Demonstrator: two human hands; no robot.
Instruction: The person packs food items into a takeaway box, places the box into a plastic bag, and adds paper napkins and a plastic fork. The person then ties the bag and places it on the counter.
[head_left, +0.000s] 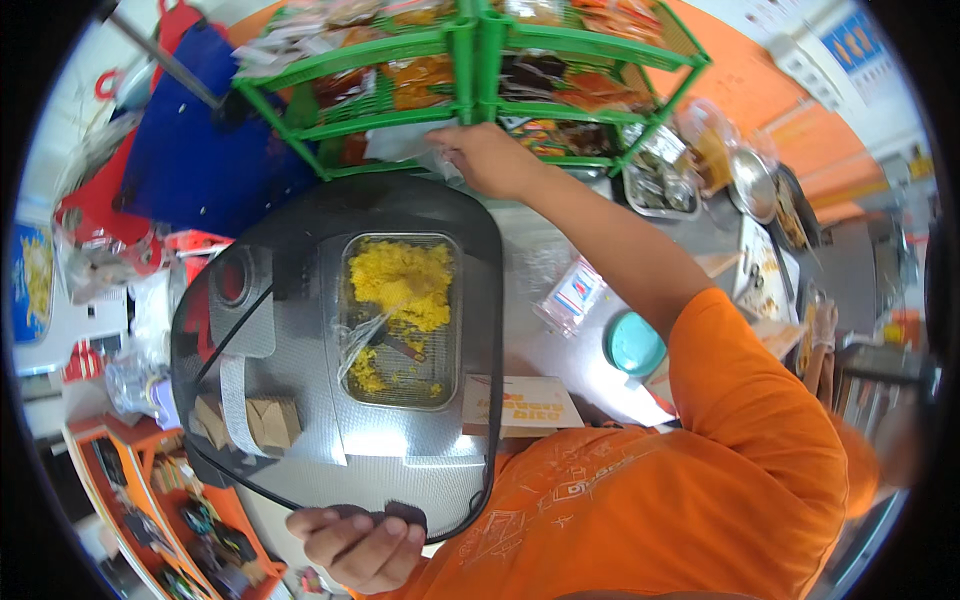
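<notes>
My left hand (360, 544) grips the near edge of a black-rimmed mesh cover (292, 187). Seen through the mesh is a rectangular metal tray (401, 396) with crumbly yellow food (401, 281). A clear plastic piece (361, 341) and a dark-handled utensil (401, 345) lie in that tray, the utensil partly hidden. My right arm reaches forward to the green plastic rack (469, 75). At its lowest left shelf, my right hand (487, 161) pinches a thin clear plastic piece (448, 163), beside a whitish plastic sheet (405, 141).
Bagged foods (420, 81) fill the rack's shelves. On the steel table (525, 341) are a plastic packet (574, 292), a turquoise lid or bowl (635, 343) and a printed carton (521, 401). A foil-lined tray (661, 187) and metal bowl (751, 184) stand right; a blue panel (202, 142) stands left.
</notes>
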